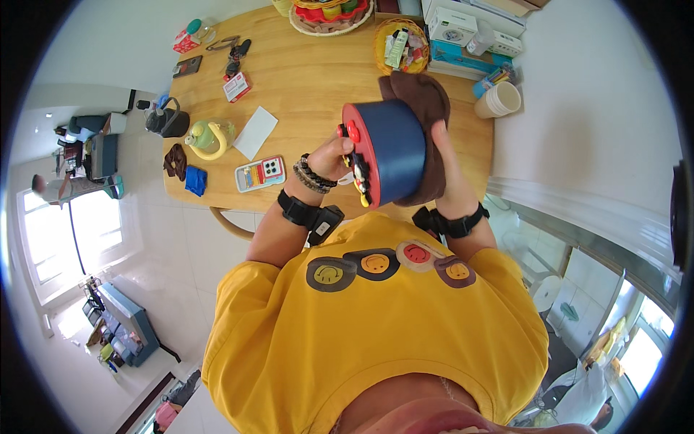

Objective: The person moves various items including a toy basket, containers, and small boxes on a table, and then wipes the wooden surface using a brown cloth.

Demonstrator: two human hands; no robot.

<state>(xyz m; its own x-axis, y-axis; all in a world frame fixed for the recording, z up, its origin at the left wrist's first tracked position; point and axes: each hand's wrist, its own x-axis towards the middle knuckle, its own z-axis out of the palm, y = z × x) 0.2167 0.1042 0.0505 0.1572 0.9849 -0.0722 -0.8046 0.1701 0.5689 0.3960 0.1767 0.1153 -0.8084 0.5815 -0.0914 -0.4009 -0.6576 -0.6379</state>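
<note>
A dark blue round box [398, 149] with a red face [362, 122] is held up tilted above the table. Raised cartoon figures [359, 172] in black, red and yellow stand out from that red face. My left hand [328, 157] grips the box at its red side, thumb on the raised figures. A brown cloth [425, 103] is bunched against the opposite end of the box. My right hand [451, 168] presses the cloth to it, with the thumb at the edge; its other fingers are hidden.
On the wooden table [303, 81] are a phone [260, 174], white paper [256, 132], a green jug [209, 138], a blue folded cloth [196, 180] and a small red-and-white box [237, 87]. A wicker basket [380, 51] and a stack of cups [497, 100] stand at the back right.
</note>
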